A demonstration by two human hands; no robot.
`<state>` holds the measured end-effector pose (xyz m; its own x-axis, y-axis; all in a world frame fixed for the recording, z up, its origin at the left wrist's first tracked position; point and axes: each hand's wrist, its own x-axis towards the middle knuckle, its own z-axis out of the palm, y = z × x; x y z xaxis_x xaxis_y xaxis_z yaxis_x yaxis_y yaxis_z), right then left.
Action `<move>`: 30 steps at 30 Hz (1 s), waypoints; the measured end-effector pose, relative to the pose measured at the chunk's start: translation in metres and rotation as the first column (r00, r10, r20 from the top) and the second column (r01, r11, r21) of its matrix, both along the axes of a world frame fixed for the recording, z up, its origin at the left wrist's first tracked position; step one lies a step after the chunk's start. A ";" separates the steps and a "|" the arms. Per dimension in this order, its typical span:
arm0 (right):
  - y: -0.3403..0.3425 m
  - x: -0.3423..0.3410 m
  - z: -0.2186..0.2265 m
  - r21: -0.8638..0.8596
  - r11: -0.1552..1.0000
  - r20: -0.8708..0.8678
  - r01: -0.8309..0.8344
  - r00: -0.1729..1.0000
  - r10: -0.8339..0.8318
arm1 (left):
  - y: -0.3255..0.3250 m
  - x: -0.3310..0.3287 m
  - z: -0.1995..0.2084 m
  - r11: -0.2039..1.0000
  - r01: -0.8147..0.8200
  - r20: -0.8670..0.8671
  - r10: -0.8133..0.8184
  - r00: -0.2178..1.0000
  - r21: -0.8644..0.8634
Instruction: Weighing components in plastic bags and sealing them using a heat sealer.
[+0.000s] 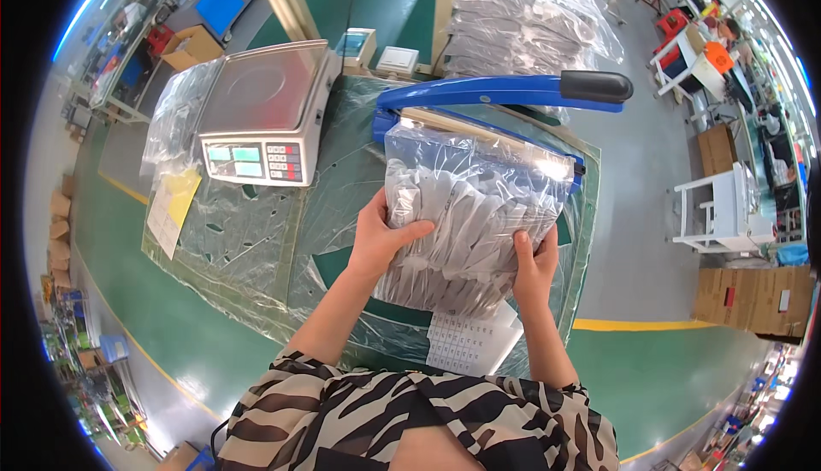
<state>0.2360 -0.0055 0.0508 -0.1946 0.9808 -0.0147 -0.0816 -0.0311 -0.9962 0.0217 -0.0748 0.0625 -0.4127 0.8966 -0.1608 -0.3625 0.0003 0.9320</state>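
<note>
The green worktable [214,334] carries every item in view; a loose clear plastic sheet [248,240] covers most of its surface.

At the far edge, a stack of filled clear bags [522,17] lies behind the blue heat sealer [479,94], whose arm with its black handle is raised and runs left to right. To the left of the sealer stands a grey counting scale [265,112] with an empty steel pan and a keypad facing the person. A yellow paper [181,197] lies just beside the scale's front left corner.

The clear bag of grey parts [470,223] is held above the table in front of the person, its upper, open end lying at the sealer's bar. The bag is full — the grey pieces press tightly against the glossy, wrinkled film and are packed in rough rows. A white printed sheet [466,343] lies on the table under its lower end.

Both forearms come up from the lower edge. The left hand [380,240] grips the bag's left side — thumb across the front, fingers curled behind it. The right hand [534,266] clamps the lower right side, thumb pointing up on the front face, fingers wrapped behind.
</note>
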 end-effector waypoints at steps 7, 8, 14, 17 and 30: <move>-0.024 -0.051 0.033 0.022 0.989 0.008 -0.145 0.989 0.145 | -0.052 -0.037 0.032 0.977 -0.203 -0.093 0.197 0.976 -0.059; -0.034 -0.063 0.041 -0.026 0.991 -0.036 -0.131 0.991 0.130 | -0.066 -0.045 0.036 0.977 -0.205 -0.082 0.200 0.976 -0.054; -0.101 -0.169 0.046 -0.128 0.950 -0.146 -0.283 0.953 0.264 | -0.159 -0.134 0.056 0.957 -0.276 0.059 0.282 0.958 -0.084; -0.149 -0.239 0.038 -0.150 0.915 -0.133 -0.375 0.925 0.357 | -0.217 -0.198 0.057 0.931 -0.325 0.009 0.331 0.944 -0.163; -0.353 -0.577 -0.062 -0.403 0.827 -0.316 -0.392 0.908 0.276 | -0.397 -0.548 0.005 0.822 -0.305 -0.127 0.278 0.952 -0.481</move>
<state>-0.3413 -0.3588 -0.0112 -0.5632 0.7500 -0.3468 -0.2107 -0.5362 -0.8173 -0.5260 -0.4721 0.0675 -0.6614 0.5426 -0.5179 -0.3724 0.3618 0.8546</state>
